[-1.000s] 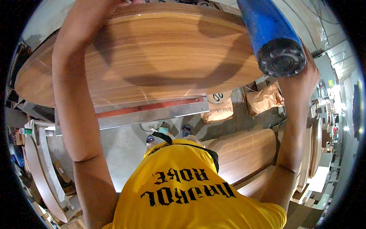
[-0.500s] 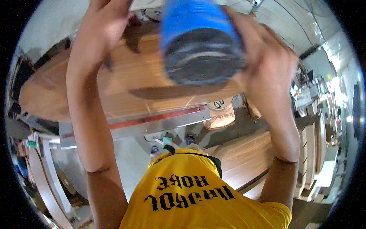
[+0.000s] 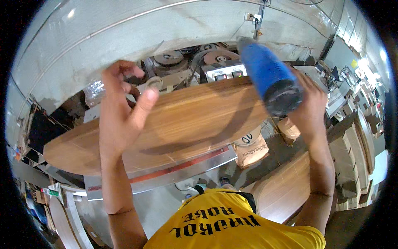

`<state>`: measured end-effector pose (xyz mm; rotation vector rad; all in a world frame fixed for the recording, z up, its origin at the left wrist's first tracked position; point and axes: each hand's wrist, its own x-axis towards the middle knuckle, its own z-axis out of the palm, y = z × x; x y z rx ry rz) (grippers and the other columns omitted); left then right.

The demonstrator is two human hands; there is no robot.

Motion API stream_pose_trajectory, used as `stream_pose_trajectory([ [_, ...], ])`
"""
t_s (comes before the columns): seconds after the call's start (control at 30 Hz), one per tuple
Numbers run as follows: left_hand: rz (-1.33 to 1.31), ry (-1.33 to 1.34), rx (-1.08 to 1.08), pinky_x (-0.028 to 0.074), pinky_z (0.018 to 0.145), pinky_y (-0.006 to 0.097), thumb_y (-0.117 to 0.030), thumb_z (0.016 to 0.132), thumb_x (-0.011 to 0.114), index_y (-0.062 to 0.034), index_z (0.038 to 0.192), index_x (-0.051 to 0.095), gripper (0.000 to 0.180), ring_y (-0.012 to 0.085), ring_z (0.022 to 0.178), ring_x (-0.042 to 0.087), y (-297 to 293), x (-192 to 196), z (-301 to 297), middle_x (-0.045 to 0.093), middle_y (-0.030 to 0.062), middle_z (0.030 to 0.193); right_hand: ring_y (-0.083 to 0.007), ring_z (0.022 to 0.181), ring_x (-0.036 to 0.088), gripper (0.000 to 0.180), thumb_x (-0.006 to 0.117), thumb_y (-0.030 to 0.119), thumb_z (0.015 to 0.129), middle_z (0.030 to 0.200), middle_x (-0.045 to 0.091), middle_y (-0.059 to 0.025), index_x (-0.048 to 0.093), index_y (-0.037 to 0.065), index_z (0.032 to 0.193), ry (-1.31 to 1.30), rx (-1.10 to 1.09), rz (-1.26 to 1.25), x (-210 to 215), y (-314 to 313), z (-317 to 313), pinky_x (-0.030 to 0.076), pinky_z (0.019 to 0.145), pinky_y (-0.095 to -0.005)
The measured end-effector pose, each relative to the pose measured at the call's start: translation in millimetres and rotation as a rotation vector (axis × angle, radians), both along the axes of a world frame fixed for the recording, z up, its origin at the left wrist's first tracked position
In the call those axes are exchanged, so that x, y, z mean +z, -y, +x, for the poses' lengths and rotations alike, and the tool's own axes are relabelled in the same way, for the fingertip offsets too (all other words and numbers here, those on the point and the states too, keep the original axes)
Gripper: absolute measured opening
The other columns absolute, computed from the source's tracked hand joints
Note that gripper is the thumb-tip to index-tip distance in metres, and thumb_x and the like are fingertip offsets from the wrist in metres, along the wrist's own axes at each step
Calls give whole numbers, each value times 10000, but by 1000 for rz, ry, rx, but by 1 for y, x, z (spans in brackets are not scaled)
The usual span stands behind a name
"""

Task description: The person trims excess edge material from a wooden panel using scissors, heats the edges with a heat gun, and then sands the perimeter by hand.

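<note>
My right hand (image 3: 309, 112) grips a blue cylindrical roll (image 3: 269, 79) with a dark end, holding it raised close to the camera, over the right end of a large oval wooden tabletop (image 3: 174, 128). My left hand (image 3: 122, 108) is lifted above the tabletop's left half with fingers spread and nothing in it. The tabletop lies on a metal machine bed (image 3: 166, 176) with a red strip along its front edge. Behind it show the machine's pulleys (image 3: 168, 58) and a control box (image 3: 226, 74) with buttons.
More curved wooden panels (image 3: 290, 189) are stacked at my lower right, and others (image 3: 62, 220) lean at the lower left. Brown paper sacks (image 3: 251, 151) sit on the floor under the machine. A grey wall (image 3: 103, 45) runs behind. A cluttered workshop area (image 3: 352, 79) lies far right.
The blue roll has moved from the centre of the view to the right, now in my right hand alone. My left hand has come off it and opened above the tabletop.
</note>
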<state>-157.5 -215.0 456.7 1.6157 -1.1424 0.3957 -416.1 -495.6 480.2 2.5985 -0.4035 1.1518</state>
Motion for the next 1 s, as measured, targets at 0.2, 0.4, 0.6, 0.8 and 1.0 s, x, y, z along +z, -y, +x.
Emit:
stream_pose_trajectory([
  [0.2,292,227,150,556,683,357,-358,810,866,-70,1266,563,619,238,802,689,10,11,-27,685,79,1101,-126,812,668,414,875,149,859,1013,735,-52,659,24,1189,264,244,750,42,62,-43,547,706,-293],
  [0.4,321,371,47,565,674,359,-322,819,855,-129,1134,661,417,258,842,717,36,10,-37,715,36,994,-160,753,673,485,805,360,909,982,737,-73,645,-4,1187,-72,188,603,152,54,-59,542,656,-290],
  [0.6,308,356,14,572,667,365,-283,824,852,-122,1073,684,341,283,804,728,54,10,-53,734,43,964,-170,757,683,451,799,327,896,969,740,-84,660,-2,1171,-164,173,475,185,51,-37,549,669,-303],
  [0.8,425,341,47,591,808,370,-264,831,856,-92,1113,735,352,300,949,742,70,11,-70,752,103,1091,-179,761,692,418,792,294,883,955,742,-94,675,-1,1155,-143,152,422,187,43,-37,556,681,-316],
  [1.0,525,274,24,582,810,383,-262,844,847,-68,1110,759,341,309,945,742,83,18,-71,752,120,1057,-189,765,702,386,786,261,870,942,745,-105,690,0,1138,-116,153,421,177,41,-40,562,693,-329],
])
